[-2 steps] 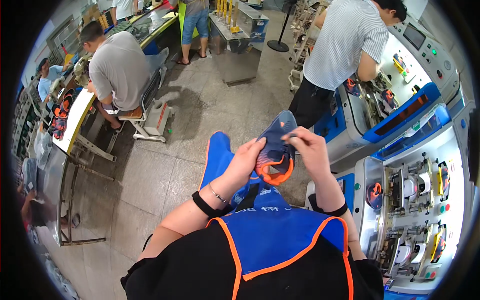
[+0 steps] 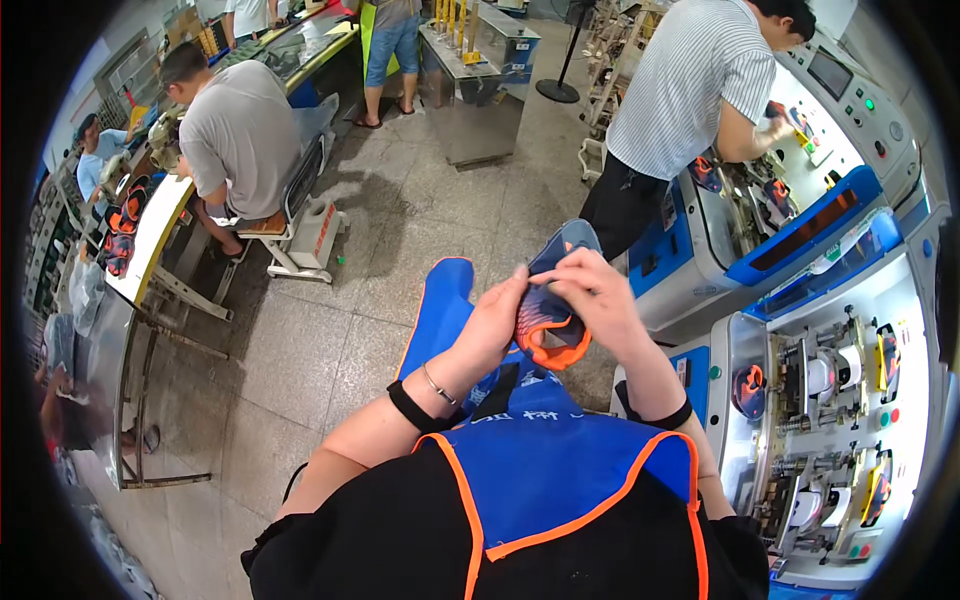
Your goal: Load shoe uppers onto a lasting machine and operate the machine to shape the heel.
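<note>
A dark blue shoe upper (image 2: 568, 241) with an orange collar is held up in front of my blue apron, its toe pointing away and the collar opening towards me. Gripping its left side, my left hand (image 2: 492, 318) has the thumb on top near the middle of the upper. My right hand (image 2: 598, 298) lies across the lacing area with thumb and forefinger pinched together, their tips close to the left thumb. Whatever sits in that pinch is too small to make out. The right hand covers part of the upper's right side.
At right stands a machine (image 2: 733, 440) with clamps and another dark shoe upper (image 2: 749, 391). Beyond it, a person in a striped shirt (image 2: 690, 95) works at a similar machine. A seated person (image 2: 245, 130) is at a table (image 2: 160, 235) on the left. A metal cabinet (image 2: 480, 125) stands ahead.
My right hand has moved left across the upper, bringing its pinched fingertips to the left thumb. The left hand keeps its hold. The striped-shirt person's hand has reached further into their machine.
</note>
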The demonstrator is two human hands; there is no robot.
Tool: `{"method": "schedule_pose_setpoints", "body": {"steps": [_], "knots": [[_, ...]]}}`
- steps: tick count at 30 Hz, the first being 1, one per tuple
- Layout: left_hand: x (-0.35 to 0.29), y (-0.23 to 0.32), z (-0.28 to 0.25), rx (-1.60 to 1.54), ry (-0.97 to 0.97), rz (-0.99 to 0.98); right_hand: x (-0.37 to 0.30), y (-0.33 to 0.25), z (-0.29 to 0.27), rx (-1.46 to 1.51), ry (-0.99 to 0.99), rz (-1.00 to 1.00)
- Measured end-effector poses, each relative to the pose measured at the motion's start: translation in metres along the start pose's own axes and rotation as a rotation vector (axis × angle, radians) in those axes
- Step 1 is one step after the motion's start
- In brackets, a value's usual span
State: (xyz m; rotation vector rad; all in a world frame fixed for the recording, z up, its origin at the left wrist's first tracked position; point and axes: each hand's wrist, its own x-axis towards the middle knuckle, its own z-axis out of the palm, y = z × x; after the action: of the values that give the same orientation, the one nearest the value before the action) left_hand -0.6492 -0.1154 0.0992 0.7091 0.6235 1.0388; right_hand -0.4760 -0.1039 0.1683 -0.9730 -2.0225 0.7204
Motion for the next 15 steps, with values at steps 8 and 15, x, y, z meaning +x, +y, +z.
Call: {"method": "schedule_pose_setpoints", "body": {"steps": [8,15], "knots": [[0.007,0.01,-0.007,-0.107,0.083,0.086,0.008,0.03,0.026,0.303,0.293,0.157],[-0.075,0.14,-0.177,-0.916,0.452,0.961,-0.068,0.19,-0.045,1.328,0.568,0.87]]}}
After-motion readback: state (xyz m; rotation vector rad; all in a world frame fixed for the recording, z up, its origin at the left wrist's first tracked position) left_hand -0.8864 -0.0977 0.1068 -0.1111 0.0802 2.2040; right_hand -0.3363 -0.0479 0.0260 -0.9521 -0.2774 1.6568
